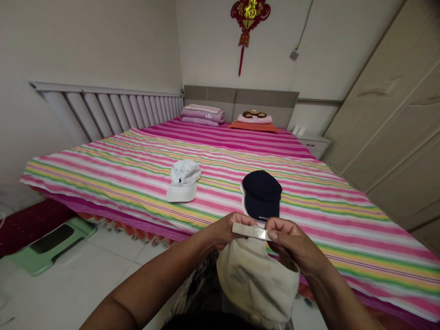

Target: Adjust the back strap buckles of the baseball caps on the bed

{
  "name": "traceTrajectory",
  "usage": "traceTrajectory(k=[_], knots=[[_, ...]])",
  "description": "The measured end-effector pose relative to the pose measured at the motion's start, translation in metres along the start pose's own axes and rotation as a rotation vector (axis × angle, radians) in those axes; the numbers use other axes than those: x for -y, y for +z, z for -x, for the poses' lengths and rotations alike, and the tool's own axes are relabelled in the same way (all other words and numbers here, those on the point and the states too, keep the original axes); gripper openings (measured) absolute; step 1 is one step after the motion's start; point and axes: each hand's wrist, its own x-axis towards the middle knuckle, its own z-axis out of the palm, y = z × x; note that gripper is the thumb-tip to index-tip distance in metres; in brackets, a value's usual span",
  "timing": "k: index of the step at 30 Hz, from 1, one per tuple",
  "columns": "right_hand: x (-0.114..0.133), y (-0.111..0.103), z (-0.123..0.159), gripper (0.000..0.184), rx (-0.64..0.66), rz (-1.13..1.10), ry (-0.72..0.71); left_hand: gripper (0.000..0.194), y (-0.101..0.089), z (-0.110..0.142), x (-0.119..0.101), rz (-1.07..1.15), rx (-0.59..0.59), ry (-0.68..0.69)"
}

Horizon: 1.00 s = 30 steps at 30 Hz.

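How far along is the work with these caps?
Likely done: the white cap and navy cap, lying on the bed. In hand: the beige cap, left hand and right hand at its strap. Probably left: finishing the strap and setting this cap down.

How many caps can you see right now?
3: a white cap on the bed, a navy cap to its right on the bed, and a beige cap held by the left hand and right hand.
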Motion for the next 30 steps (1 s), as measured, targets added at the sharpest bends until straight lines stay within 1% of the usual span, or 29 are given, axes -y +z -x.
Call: traceTrajectory(k=[4,7,10,15,18,21,23,24,25,26,27,29,30], knots=[[0.0,0.001,0.001,0.028,-0.005,-0.008,0.029,0.031,0.0,0.001,0.002,0.02,-0.036,-0.003],[0.0,0.003,0.001,0.028,-0.002,-0.049,0.042,0.028,0.002,0.001,0.002,0.026,-0.024,0.008],[0.0,0.005,0.0,0.028,-0.005,-0.067,0.046,0.03,0.005,0.001,0.004,0.024,-0.028,0.02],[0.001,0.007,0.002,0.027,-0.023,-0.07,0.05,0.036,0.005,0.0,0.006,-0.008,-0.101,0.013],[0.004,0.001,0.002,0.027,-0.104,-0.181,0.025,0.038,0.001,0.001,0.003,0.041,-0.12,0.082],[0.007,-0.011,-0.001,0.029,-0.194,-0.379,-0.058,0.039,-0.004,0.004,-0.002,0.087,-0.135,0.136],[0.004,-0.02,-0.004,0.025,-0.244,-0.477,-0.093,0.038,-0.006,0.005,-0.003,0.107,-0.151,0.16],[0.0,-0.023,-0.004,0.023,-0.246,-0.497,-0.082,0.038,-0.008,0.005,-0.003,0.124,-0.154,0.175],[-0.006,-0.025,-0.003,0.025,-0.219,-0.495,-0.049,0.038,-0.01,0.006,-0.003,0.147,-0.159,0.198],[-0.013,-0.026,-0.002,0.033,-0.17,-0.476,0.007,0.037,-0.012,0.006,-0.003,0.175,-0.171,0.227],[-0.021,-0.025,0.0,0.041,-0.079,-0.447,0.087,0.037,-0.014,0.006,-0.002,0.207,-0.195,0.255],[-0.039,-0.02,0.004,0.039,0.068,-0.412,0.23,0.034,-0.021,0.005,-0.002,0.26,-0.279,0.285],[-0.048,-0.017,0.005,0.036,0.08,-0.42,0.253,0.032,-0.026,0.005,-0.003,0.281,-0.328,0.267]])
